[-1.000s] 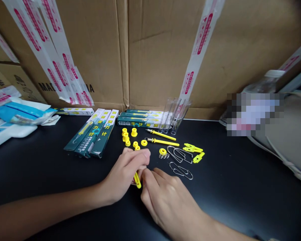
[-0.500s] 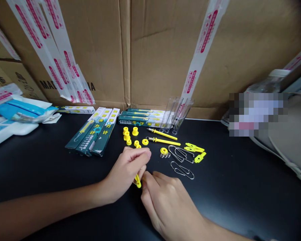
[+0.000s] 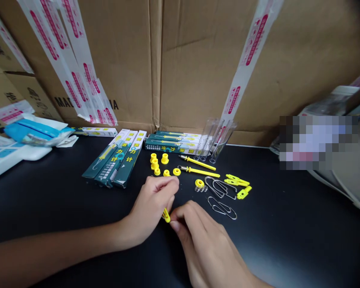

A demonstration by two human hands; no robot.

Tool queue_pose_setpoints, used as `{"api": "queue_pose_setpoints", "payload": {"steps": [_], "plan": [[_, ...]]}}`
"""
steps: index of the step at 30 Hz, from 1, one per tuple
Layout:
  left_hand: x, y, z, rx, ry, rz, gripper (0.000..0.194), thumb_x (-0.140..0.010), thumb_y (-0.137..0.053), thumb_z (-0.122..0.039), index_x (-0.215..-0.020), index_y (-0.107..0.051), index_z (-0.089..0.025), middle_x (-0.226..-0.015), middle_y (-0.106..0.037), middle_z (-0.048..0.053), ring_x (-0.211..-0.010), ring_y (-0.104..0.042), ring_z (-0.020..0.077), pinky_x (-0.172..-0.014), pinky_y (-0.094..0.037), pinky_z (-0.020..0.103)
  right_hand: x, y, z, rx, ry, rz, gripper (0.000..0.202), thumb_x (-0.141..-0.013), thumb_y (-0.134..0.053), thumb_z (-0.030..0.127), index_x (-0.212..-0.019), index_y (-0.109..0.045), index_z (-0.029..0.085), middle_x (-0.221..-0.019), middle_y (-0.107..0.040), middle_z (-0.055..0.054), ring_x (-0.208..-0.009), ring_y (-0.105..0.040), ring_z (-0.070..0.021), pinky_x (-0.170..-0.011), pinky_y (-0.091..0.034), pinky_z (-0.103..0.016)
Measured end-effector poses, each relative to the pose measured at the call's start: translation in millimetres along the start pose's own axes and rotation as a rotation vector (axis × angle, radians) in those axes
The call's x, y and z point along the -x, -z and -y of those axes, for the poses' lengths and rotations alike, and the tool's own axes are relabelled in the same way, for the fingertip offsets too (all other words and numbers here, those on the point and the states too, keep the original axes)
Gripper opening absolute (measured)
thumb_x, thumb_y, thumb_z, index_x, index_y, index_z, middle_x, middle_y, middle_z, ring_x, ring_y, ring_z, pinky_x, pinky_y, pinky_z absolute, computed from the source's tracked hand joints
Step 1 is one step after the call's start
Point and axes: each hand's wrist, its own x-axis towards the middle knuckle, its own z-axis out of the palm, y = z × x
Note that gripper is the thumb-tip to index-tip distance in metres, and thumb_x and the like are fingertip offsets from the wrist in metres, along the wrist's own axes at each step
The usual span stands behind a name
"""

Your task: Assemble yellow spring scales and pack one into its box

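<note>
Here, the left hand [image 3: 154,200] closes round a yellow stick [image 3: 167,216] that slants nearward; the right hand [image 3: 208,236], fingertips narrowed, is just beside the stick's exposed tip, holding what, I cannot tell. The left hand hides the stick's far end; beyond the stick stand yellow collars [image 3: 154,163], right of it, wire hooks [image 3: 222,207].

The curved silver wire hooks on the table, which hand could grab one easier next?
Probably the right hand: it is nearer the curved silver wire hooks. The left hand is farther, gripping a slim yellow plastic piece. I can't tell whether the right holds anything.
</note>
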Motion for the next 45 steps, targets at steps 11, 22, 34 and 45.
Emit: {"api": "queue_pose_setpoints", "payload": {"steps": [11, 22, 34, 45], "plan": [[-2, 1.2, 6, -0.098, -0.009, -0.042, 0.043, -0.087, -0.051, -0.037, -0.052, -0.032, -0.021, -0.04, -0.032, -0.008, -0.037, -0.03, 0.0076, -0.04, -0.02, 0.024, -7, 7, 1, -0.286, -0.121, 0.05, 0.021, -0.096, -0.047, 0.007, -0.084, -0.057, 0.021, -0.079, -0.067, 0.001, -0.056, -0.06, -0.011, -0.056, -0.048, -0.022], [-1, 0.2, 4, -0.224, -0.032, -0.115, 0.041, -0.086, -0.048, -0.036, -0.055, -0.024, -0.021, -0.05, -0.022, -0.007, -0.047, -0.02, 0.0097, -0.045, -0.016, 0.027, -2, 2, 1, -0.392, -0.114, 0.005, 0.028, -0.095, -0.049, 0.004, -0.11, -0.057, 0.028, -0.091, -0.069, 0.003, -0.062, -0.067, -0.0089, -0.06, -0.057, -0.014], [-4, -0.2, 5, -0.283, -0.028, -0.156, 0.039, -0.088, -0.044, -0.037, -0.054, -0.032, -0.022, -0.046, -0.031, -0.007, -0.045, -0.029, 0.011, -0.047, -0.022, 0.026, -1, 4, 0, -0.256, -0.043, -0.114, 0.033, -0.092, -0.056, 0.001, -0.115, -0.058, 0.025, -0.099, -0.072, 0.001, -0.083, -0.069, -0.0115, -0.077, -0.058, -0.018], [4, -2.9, 5, -0.37, -0.118, -0.125, 0.041, -0.089, -0.044, -0.032, -0.052, -0.031, -0.021, -0.048, -0.035, -0.005, -0.051, -0.032, 0.0131, -0.057, -0.026, 0.031, -13, 15, 0, -0.602, -0.286, 0.112, 0.016, -0.086, -0.072, 0.012, -0.1, -0.072, 0.019, -0.079, -0.072, 0.001, -0.066, -0.07, -0.0121, -0.065, -0.058, -0.017]]}}
